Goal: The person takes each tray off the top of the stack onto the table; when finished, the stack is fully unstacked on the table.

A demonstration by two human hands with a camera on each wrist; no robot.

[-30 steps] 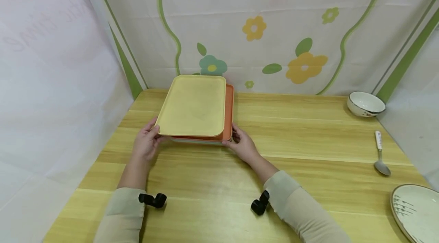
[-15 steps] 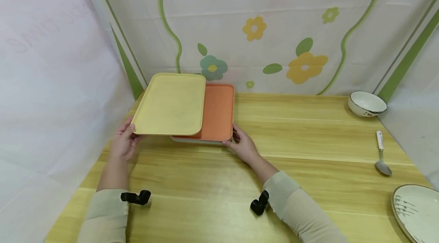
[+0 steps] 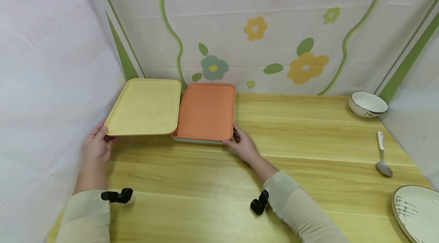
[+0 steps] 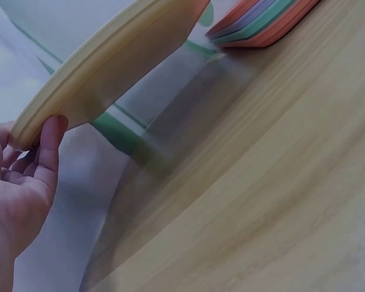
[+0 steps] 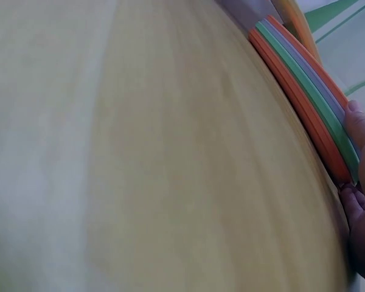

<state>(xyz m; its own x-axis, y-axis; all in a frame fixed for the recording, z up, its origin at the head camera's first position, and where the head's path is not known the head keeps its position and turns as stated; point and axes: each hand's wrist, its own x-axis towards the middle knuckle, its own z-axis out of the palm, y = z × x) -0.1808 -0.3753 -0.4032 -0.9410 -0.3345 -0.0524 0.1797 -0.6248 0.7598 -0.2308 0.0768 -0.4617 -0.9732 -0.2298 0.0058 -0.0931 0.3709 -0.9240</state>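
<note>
A yellow tray (image 3: pixel 145 107) is held up off the table at the left, its near left corner pinched by my left hand (image 3: pixel 97 144). In the left wrist view its underside shows, with a finger beneath the rim. To its right lies a stack of trays, topped by an orange tray (image 3: pixel 208 112). Purple, green and orange edges (image 5: pixel 301 91) show in layers in the right wrist view. My right hand (image 3: pixel 242 145) grips the stack's near right corner, thumb against the side and fingers low at the corner; some fingers are hidden.
A white bowl (image 3: pixel 368 105) stands at the far right of the wooden table (image 3: pixel 192 185). Nearer lie a spoon (image 3: pixel 383 167) with a white handle and a patterned plate (image 3: pixel 420 212). Fabric walls (image 3: pixel 223 25) border the back and left.
My left hand has carried the yellow tray leftward from above the stack, uncovering the orange tray. My right hand has stayed at the stack's corner.
</note>
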